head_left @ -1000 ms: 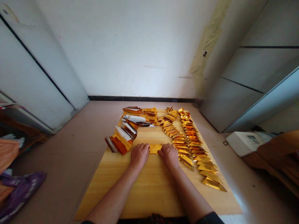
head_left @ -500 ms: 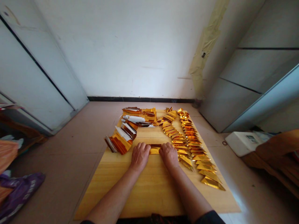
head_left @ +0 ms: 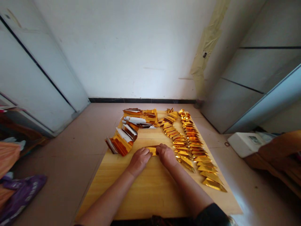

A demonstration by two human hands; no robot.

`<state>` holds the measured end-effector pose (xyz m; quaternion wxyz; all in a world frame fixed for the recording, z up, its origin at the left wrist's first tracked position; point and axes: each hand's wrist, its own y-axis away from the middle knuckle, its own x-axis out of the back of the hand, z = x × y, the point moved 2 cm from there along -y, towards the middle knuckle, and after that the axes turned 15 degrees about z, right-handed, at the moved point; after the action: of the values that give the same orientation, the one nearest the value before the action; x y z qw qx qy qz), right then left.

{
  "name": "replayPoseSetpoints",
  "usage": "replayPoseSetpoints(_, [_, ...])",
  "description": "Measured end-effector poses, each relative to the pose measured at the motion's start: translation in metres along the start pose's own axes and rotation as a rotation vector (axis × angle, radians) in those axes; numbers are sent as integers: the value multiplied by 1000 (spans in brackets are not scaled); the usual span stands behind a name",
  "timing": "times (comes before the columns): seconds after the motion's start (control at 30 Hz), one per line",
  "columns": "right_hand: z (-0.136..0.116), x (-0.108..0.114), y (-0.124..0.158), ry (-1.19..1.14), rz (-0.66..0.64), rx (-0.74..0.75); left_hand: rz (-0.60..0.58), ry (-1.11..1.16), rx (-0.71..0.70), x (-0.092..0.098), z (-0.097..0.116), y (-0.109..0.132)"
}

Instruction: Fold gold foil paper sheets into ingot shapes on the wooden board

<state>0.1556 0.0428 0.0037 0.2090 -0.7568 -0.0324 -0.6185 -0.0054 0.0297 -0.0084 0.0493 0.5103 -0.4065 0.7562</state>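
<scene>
A small strip of gold foil paper (head_left: 153,151) lies between my two hands above the middle of the wooden table (head_left: 141,194). My left hand (head_left: 140,159) grips its left end with bent fingers, and my right hand (head_left: 166,154) pinches the right end. Right of my hands run two overlapping rows of folded gold paper pieces; the outer row (head_left: 204,164) reaches nearer to me than the inner row (head_left: 175,135). At the table's back left lie stacks of gold foil sheets (head_left: 122,142), some with white undersides showing.
A white box (head_left: 242,144) stands on the right beside a brown wooden piece of furniture (head_left: 277,150). Purple and orange bags (head_left: 23,197) lie on the floor at the left. A white wall (head_left: 141,56) and grey cabinets (head_left: 265,66) bound the space.
Both hands have shifted slightly left and closer together with the gold foil paper, which now sits at a slant. The rows and stacks have stayed put.
</scene>
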Motion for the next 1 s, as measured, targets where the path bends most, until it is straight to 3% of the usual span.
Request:
replayPoseSetpoints(0.17, [2,1,1,-64,-13,-58,6,42,-37,12,-3,17])
replayPoseSetpoints(0.53, [-23,7,9,16,113,-377,-51,-50,114,18,16,22])
replayPoseSetpoints(1.0, [-16,12,1,-94,-2,-510,16,-107,125,23,19,24])
